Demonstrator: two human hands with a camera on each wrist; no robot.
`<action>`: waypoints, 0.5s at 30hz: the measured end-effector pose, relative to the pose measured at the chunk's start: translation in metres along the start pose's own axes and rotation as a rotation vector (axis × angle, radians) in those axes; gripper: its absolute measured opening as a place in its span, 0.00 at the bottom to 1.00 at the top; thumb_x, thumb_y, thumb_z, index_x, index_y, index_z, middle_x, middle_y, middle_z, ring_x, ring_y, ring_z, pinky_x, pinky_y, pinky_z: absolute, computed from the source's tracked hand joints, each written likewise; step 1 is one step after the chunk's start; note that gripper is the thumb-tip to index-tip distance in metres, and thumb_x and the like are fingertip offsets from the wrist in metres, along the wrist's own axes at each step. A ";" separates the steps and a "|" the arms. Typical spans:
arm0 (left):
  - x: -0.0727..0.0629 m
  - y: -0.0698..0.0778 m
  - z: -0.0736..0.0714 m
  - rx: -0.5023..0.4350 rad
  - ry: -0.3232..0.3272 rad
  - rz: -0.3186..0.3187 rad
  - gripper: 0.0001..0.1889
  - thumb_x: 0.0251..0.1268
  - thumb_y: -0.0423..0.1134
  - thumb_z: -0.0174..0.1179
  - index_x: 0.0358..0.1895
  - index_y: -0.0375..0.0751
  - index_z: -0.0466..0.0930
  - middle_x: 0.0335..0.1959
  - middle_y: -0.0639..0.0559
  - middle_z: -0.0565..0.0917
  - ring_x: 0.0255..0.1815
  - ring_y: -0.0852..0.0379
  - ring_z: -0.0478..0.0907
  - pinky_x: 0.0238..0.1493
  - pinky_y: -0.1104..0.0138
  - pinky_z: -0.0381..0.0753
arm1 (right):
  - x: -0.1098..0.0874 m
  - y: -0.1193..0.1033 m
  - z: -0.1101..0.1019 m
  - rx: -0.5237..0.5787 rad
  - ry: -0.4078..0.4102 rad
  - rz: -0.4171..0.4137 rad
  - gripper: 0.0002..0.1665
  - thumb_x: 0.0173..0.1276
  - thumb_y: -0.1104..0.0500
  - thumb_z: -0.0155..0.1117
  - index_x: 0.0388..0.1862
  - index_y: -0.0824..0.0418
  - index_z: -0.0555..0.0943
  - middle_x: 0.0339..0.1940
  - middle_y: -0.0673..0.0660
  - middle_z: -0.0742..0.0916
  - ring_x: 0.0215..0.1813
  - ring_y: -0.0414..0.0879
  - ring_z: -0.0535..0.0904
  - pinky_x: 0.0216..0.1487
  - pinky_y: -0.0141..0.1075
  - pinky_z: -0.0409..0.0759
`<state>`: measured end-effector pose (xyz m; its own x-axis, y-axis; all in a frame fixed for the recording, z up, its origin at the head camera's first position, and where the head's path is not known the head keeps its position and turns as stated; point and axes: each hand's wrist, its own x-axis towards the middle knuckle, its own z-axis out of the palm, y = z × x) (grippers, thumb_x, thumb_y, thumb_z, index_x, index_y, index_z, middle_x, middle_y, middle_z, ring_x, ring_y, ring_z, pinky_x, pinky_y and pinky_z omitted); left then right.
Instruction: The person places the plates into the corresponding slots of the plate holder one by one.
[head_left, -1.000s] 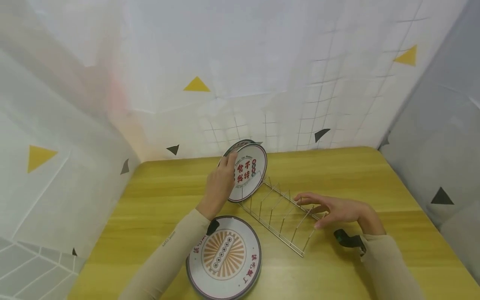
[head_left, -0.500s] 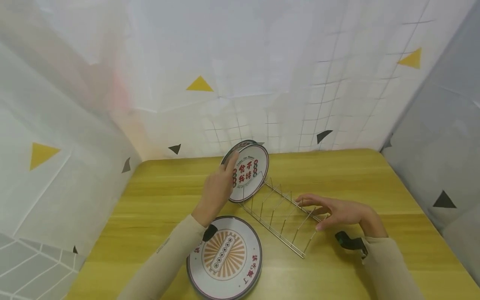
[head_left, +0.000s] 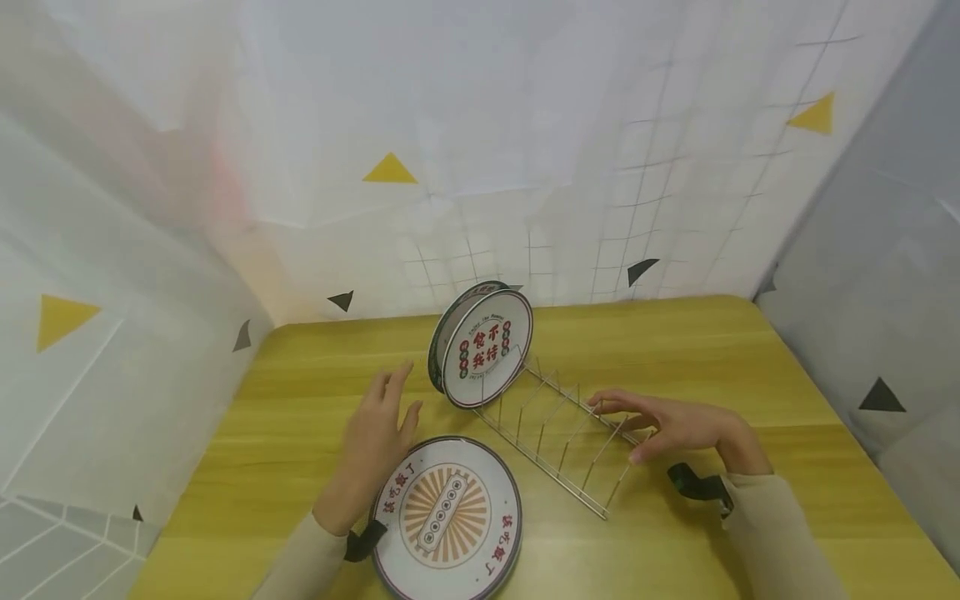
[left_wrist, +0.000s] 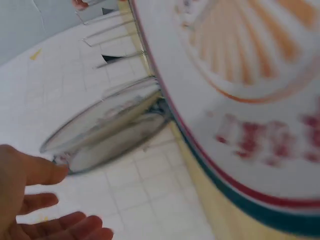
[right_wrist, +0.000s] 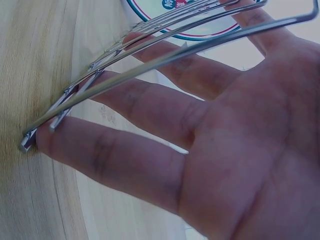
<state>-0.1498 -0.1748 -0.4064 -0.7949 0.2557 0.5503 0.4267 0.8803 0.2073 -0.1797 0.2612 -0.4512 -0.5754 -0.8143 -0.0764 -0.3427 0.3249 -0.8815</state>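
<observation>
My left hand (head_left: pixel 375 442) hovers left of the stack of plates, fingers apart and holding nothing. In the left wrist view, its fingers (left_wrist: pixel 35 170) appear at lower left. Two round plates stand on edge at the far left end of a wire plate rack (head_left: pixel 551 446); the front plate (head_left: pixel 487 350) has red lettering and partly covers the rear plate (head_left: pixel 438 354). Beside the rack's near left side lies a flat stack of plates (head_left: pixel 447 517), its top one printed with orange rays. My right hand (head_left: pixel 678 425) holds the rack's right end, fingers (right_wrist: pixel 135 102) along the wires.
The rack's wire slots right of the two plates hold nothing. A yellow wood-grain table (head_left: pixel 300 400) lies under everything. White sheeting (head_left: pixel 480 208) with triangle marks closes off the back and sides.
My left hand has let go of the front plate and drawn back towards the lower left. Both upright plates stay standing in the rack. The right hand keeps its place.
</observation>
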 end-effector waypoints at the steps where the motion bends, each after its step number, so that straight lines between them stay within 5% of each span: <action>1: -0.007 -0.005 -0.001 -0.012 -0.013 -0.008 0.31 0.59 0.36 0.68 0.66 0.40 0.70 0.45 0.42 0.78 0.32 0.51 0.77 0.25 0.62 0.78 | 0.000 0.000 0.000 0.001 -0.001 0.006 0.48 0.66 0.64 0.65 0.78 0.59 0.50 0.77 0.65 0.59 0.75 0.64 0.59 0.63 0.66 0.65; 7: -0.041 -0.030 -0.003 -0.076 -0.177 -0.082 0.23 0.59 0.37 0.69 0.58 0.36 0.78 0.43 0.43 0.81 0.37 0.52 0.79 0.35 0.61 0.82 | 0.001 0.000 -0.001 0.015 -0.007 0.014 0.48 0.67 0.64 0.65 0.78 0.58 0.50 0.78 0.64 0.59 0.75 0.61 0.59 0.64 0.62 0.67; 12: -0.052 -0.044 -0.002 -0.223 -0.397 -0.185 0.20 0.62 0.38 0.67 0.57 0.37 0.79 0.44 0.43 0.83 0.37 0.56 0.81 0.37 0.67 0.81 | 0.000 0.002 -0.003 0.026 -0.012 -0.036 0.47 0.66 0.66 0.64 0.78 0.58 0.51 0.77 0.68 0.59 0.76 0.46 0.60 0.67 0.44 0.70; 15: -0.056 -0.050 -0.001 -0.297 -0.472 -0.197 0.20 0.61 0.37 0.68 0.56 0.36 0.79 0.41 0.46 0.83 0.33 0.62 0.78 0.34 0.72 0.80 | 0.001 0.003 -0.004 0.039 -0.022 -0.066 0.47 0.66 0.68 0.64 0.78 0.59 0.51 0.76 0.72 0.58 0.76 0.42 0.59 0.68 0.39 0.70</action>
<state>-0.1258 -0.2337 -0.4465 -0.9482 0.3092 0.0731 0.3004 0.7972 0.5238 -0.1838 0.2631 -0.4522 -0.5362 -0.8436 -0.0274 -0.3499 0.2517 -0.9023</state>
